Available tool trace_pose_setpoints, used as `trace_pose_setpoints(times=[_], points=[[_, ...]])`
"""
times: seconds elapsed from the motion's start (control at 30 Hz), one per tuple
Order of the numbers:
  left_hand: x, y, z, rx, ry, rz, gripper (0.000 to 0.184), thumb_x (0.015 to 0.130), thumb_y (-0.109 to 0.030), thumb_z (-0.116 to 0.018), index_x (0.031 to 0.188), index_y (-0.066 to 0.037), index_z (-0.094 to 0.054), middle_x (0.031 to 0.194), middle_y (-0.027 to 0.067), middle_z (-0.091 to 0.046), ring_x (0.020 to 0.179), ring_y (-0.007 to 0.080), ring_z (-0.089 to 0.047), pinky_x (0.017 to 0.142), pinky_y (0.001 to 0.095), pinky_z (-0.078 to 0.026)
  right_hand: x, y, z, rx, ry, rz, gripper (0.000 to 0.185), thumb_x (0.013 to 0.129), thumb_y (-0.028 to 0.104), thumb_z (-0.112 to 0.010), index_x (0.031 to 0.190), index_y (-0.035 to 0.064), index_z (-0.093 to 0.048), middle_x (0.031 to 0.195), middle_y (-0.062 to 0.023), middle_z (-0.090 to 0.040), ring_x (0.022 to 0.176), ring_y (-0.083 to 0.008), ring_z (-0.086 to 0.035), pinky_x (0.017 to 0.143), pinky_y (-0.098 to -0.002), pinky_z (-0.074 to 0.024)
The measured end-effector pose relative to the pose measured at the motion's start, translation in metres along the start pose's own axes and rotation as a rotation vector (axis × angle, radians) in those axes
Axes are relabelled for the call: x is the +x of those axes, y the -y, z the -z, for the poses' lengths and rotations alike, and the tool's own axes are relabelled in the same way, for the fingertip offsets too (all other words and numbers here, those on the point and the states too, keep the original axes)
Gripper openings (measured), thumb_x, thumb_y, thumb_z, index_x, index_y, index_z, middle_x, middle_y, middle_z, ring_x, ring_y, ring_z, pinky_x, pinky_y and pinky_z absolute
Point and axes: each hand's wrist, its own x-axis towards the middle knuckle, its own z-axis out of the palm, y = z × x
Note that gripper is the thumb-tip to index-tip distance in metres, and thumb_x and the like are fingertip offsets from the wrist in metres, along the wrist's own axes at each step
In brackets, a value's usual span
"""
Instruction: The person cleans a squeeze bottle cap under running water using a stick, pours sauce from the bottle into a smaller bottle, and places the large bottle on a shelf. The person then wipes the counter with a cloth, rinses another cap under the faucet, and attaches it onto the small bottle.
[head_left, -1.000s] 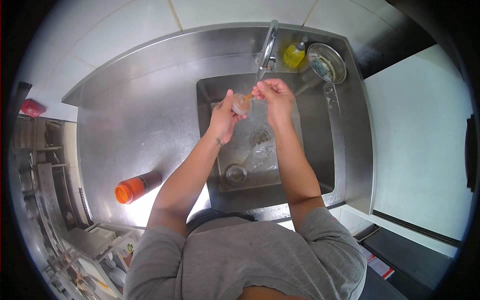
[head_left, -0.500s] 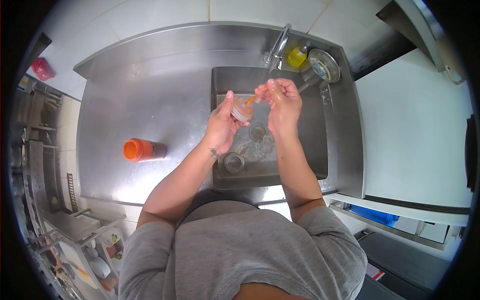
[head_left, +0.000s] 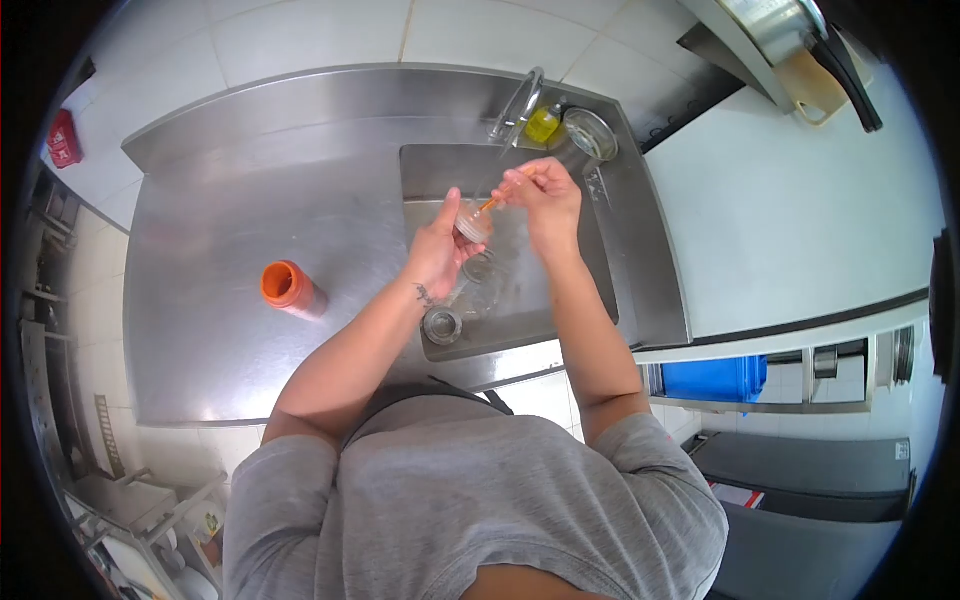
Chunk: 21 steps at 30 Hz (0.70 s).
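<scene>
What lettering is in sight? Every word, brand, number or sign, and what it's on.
Nothing is legible.
Pale tag on the grey panel at right: too small.
Red-and-white sheet: too small.
Red object at far left: too blurred.
Held translucent piece: no lettering discernible.
Orange-rimmed jar: none discernible.
Yellow bottle: none discernible.

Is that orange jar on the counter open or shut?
Open. The jar has no lid on, and you can see in through its top. I can't tell how full it is.
</scene>
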Motion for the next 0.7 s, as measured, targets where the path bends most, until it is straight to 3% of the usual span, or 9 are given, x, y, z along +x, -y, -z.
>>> trace_pose_setpoints(times=[0.07,0.17,0.3,0.47,0.67,0.7], points=[[0.003,0.005,0.003,0.049,0.010,-0.037,0.050,0.092,-0.053,-0.050,0.096,-0.004,-0.060,0.085,0.0066,-0.063,0.069,0.0143,-0.057,0.063,0.0245,-0.047,-0.005,-0.006,0.005,-0.174,0.071,0.100,0.011,0.083,-0.001,-0.065,0.087,0.0018,-0.055,0.075,-0.0085,-0.064,0.066,-0.0162,-0.064,0.059,-0.0273,-0.0539],[-0.002,0.002,0.000,0.061,0.002,-0.027,0.049,0.091,-0.053,-0.051,0.093,-0.005,-0.059,0.084,0.0064,-0.062,0.068,0.0140,-0.056,0.061,0.0235,-0.045,-0.011,0.005,0.006,-0.189,0.054,0.027,0.010,0.084,0.001,-0.065,0.086,0.0030,-0.055,0.075,-0.0087,-0.065,0.067,-0.0154,-0.064,0.060,-0.0268,-0.0538],[-0.009,-0.006,-0.015,0.044,0.035,-0.013,0.048,0.092,-0.052,-0.050,0.093,-0.005,-0.059,0.082,0.0063,-0.061,0.067,0.0143,-0.056,0.059,0.0238,-0.045,-0.011,0.015,0.013,0.199,-0.013,-0.172,0.010,0.087,0.008,-0.064,0.081,0.0063,-0.056,0.076,-0.0105,-0.066,0.070,-0.0197,-0.065,0.065,-0.0312,-0.0536],[-0.002,0.001,-0.029,-0.010,0.066,-0.033,0.046,0.093,-0.050,-0.049,0.092,-0.004,-0.057,0.079,0.0061,-0.060,0.065,0.0144,-0.056,0.055,0.0244,-0.046,-0.001,0.015,0.035,0.461,0.155,-0.255,0.010,0.087,0.009,-0.063,0.080,0.0074,-0.056,0.079,-0.0100,-0.066,0.074,-0.0200,-0.065,0.070,-0.0332,-0.0529],[0.006,0.019,-0.057,0.076,0.028,-0.031,0.051,0.093,-0.055,-0.045,0.097,-0.005,-0.055,0.083,0.0108,-0.063,0.057,0.0154,-0.057,0.050,0.0227,-0.046,0.017,0.028,0.067,-0.047,0.421,0.117,0.011,0.084,0.004,-0.066,0.082,0.0025,-0.055,0.077,-0.0099,-0.065,0.071,-0.0169,-0.064,0.063,-0.0292,-0.0534],[0.008,0.020,-0.061,0.092,0.034,-0.028,0.054,0.092,-0.056,-0.045,0.101,-0.004,-0.054,0.084,0.0112,-0.063,0.058,0.0153,-0.058,0.051,0.0229,-0.047,0.019,0.032,0.072,0.008,0.395,0.071,0.011,0.084,0.003,-0.066,0.082,0.0022,-0.055,0.077,-0.0098,-0.064,0.071,-0.0163,-0.064,0.062,-0.0284,-0.0534]])
